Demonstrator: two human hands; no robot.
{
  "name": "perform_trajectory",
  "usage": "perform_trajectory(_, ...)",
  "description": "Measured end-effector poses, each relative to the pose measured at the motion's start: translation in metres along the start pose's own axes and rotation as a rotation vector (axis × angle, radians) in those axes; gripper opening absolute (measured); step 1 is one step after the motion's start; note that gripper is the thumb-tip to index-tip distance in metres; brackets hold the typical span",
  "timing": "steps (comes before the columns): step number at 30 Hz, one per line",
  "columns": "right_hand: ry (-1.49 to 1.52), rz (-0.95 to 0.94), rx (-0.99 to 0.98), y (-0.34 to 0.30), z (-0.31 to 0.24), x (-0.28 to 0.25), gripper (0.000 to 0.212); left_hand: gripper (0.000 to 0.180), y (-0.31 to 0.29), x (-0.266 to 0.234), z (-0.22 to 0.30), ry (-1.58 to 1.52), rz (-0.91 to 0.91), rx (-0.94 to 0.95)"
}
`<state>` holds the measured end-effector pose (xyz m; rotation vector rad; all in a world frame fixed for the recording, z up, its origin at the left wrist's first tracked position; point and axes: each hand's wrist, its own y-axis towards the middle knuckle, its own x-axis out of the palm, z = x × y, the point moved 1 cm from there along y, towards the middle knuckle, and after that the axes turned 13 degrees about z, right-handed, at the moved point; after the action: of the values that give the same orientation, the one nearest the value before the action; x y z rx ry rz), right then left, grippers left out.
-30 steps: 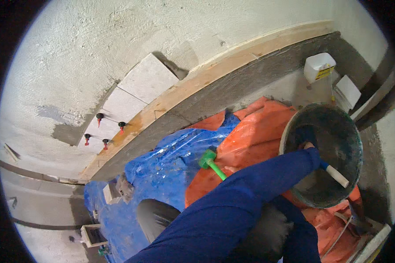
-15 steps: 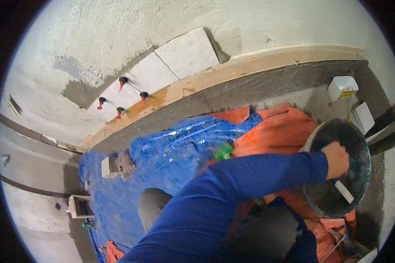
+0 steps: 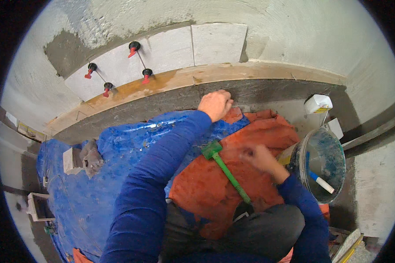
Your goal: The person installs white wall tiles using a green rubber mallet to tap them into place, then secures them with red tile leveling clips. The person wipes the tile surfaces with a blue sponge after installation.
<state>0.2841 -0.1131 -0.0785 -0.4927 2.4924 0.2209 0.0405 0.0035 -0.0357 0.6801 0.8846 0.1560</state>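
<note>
My left hand reaches forward to the dark grey strip of wall under the wooden batten. Its fingers are curled closed, and what they hold, if anything, is hidden. Over the orange tarp, my right hand is smeared by motion, so its grip does not show. Between my arms a green mallet lies on the tarp, its head away from me. To the right of my right hand stands a bucket, with a blue and white handle leaning inside.
Pale tiles sit on the wall above the batten, with red and black clamps at the left ones. Blue tarp covers the left floor. A white jug stands behind the bucket; a white block rests far left.
My left hand has come out of the bucket and swung left to the wall's foot. My right hand has risen into view over the orange tarp. The view has shifted.
</note>
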Motion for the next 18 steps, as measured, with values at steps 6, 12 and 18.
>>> perform_trajectory(6,-0.277,0.443,-0.1,0.147,-0.123,-0.068,0.03,0.014,0.027,-0.051,-0.028,-0.15,0.083,-0.049)
perform_trajectory(12,-0.321,0.793,-0.179,0.181,-0.107,-0.056,0.039,0.017,0.035,-0.079,-0.034,-0.1,0.086,-0.095)
perform_trajectory(18,-0.676,0.965,-0.021,0.058,-0.041,-0.185,0.035,0.021,0.028,-0.085,-0.044,-0.188,-0.063,-0.053)
